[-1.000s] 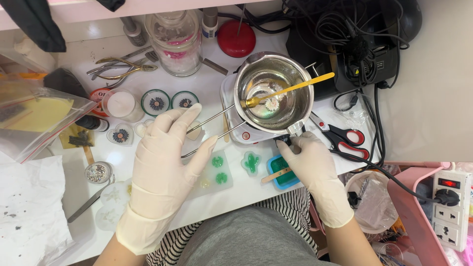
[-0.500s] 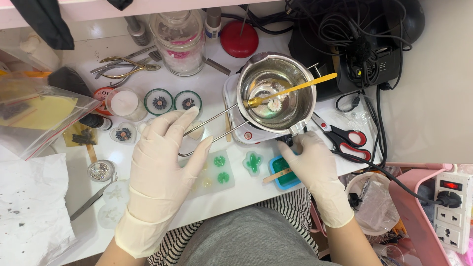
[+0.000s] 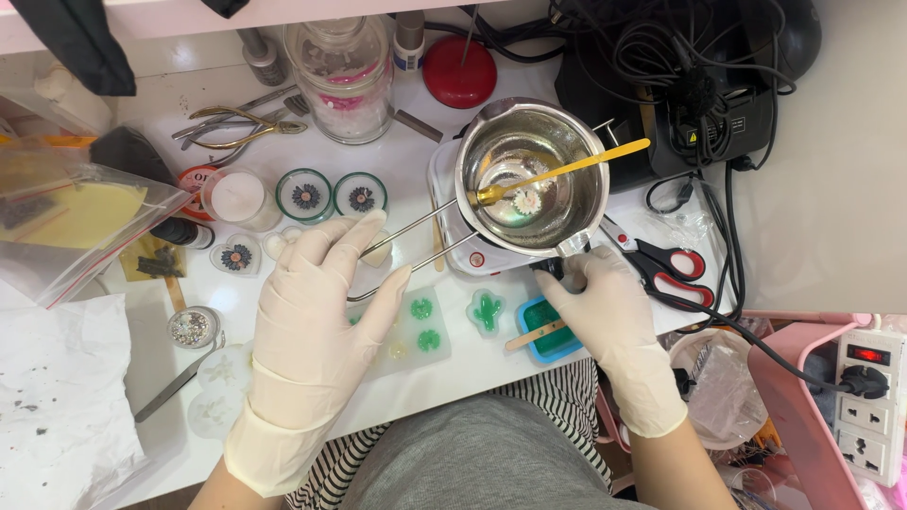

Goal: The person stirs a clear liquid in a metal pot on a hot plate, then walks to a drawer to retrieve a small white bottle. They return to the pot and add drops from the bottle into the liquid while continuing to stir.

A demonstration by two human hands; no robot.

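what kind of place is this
Likely a home craft desk for candle or resin work: a metal melting pot on a small hot plate, silicone moulds, pliers and scissors.

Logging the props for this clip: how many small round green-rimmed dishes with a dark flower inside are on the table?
2. One dish sits beside the white candle jar; the second dish is right next to it, just above the left hand. More could be hidden under the gloved hands.

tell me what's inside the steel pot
Inside the pot a yellow stick leans from the bottom over the right rim, and a small white flower shape lies at the bottom. Reflections hide whether any clear liquid is in it.
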